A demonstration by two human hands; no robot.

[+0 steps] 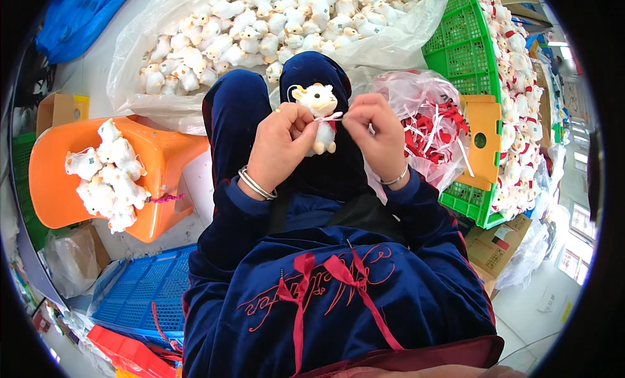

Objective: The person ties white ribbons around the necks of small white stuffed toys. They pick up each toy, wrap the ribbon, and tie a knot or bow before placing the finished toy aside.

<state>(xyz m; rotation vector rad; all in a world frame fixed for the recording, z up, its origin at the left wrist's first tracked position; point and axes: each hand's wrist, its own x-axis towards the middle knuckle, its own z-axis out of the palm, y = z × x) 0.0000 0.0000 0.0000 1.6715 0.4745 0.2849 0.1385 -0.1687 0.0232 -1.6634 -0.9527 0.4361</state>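
Observation:
Between my two hands, above my knees, a small white plush sheep [323, 142] with a yellowish face stands upright, facing me. A pale ribbon [327, 118] with a bit of red below it crosses its neck. My left hand [281, 138] is closed at the toy's left side, thumb and fingertips pinching the ribbon by the neck. On the other side my right hand [376, 132] pinches the ribbon's other end, its thumb and forefinger pressed together. To the right of that hand lies a clear plastic bag [407, 85] with red and white ribbon pieces [437, 132] in it.
Beyond my knees a large clear bag [130, 65] holds many plush toys [260, 33]. Several more lie on an orange chair [52, 176] at left. Green crates [463, 42] full of red-collared toys stand at right. Blue crates [140, 296] sit at lower left.

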